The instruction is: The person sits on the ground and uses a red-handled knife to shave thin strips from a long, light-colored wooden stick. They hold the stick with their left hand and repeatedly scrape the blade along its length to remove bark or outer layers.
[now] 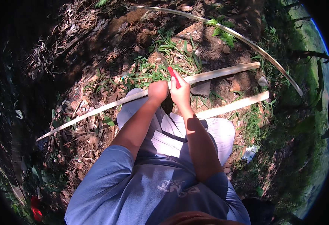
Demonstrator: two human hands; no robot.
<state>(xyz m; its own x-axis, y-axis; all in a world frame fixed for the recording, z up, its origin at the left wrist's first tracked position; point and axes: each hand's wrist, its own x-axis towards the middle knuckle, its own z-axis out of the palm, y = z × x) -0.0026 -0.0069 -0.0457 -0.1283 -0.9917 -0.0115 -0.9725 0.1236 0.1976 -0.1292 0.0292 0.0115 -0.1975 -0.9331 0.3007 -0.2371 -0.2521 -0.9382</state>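
The left hand (158,91) makes a fist round a long, flat, pale wood strip (224,72). The right hand (180,92) wraps round a tool (170,70) with a smooth red handle and thin blade. The strip slants over the left knee (124,111). A second strip (235,105) and a curvy strip (243,38) lie nearby on bumpy brown ground (134,17) with dry leaves (93,138) and grass (166,47), outdoors in patchy sun.

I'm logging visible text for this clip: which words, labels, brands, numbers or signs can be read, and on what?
Blue T-shirt: pale lettering on the front, partly readable but not copied out here; its smallest letters are too small to read.
Pale scrap on the ground at right: any print is too small to read.
Red-handled tool and the long pale strip: no lettering can be made out.
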